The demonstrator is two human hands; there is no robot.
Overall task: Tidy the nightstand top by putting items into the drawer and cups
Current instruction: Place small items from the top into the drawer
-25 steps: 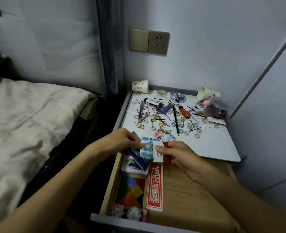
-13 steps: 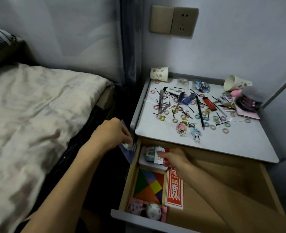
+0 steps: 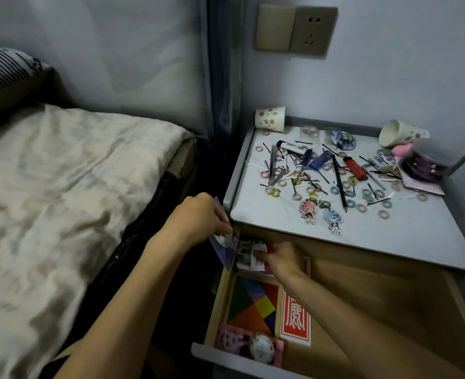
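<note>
Nearest us, the open drawer point(image 3: 376, 296) carries a pink case point(image 3: 226, 337) at its front left corner, then a tangram puzzle point(image 3: 254, 302) and a red packet point(image 3: 295, 321) side by side; its right half is bare wood. Farther in, our right grip point(image 3: 283, 258) curls on the card stack point(image 3: 246, 253) in the back left corner. Our left grip point(image 3: 198, 217) pinches purple cards point(image 3: 223, 250) just outside the drawer's left wall, beside the front left corner of the bench point(image 3: 390, 242). There, two keychain figures point(image 3: 308, 210) border the bare front strip; hair ties point(image 3: 383, 214) and a pencil point(image 3: 339, 184) crowd behind. One paper cup point(image 3: 270, 119) stands back left; a tipped cup point(image 3: 400, 132) lies back right.
</note>
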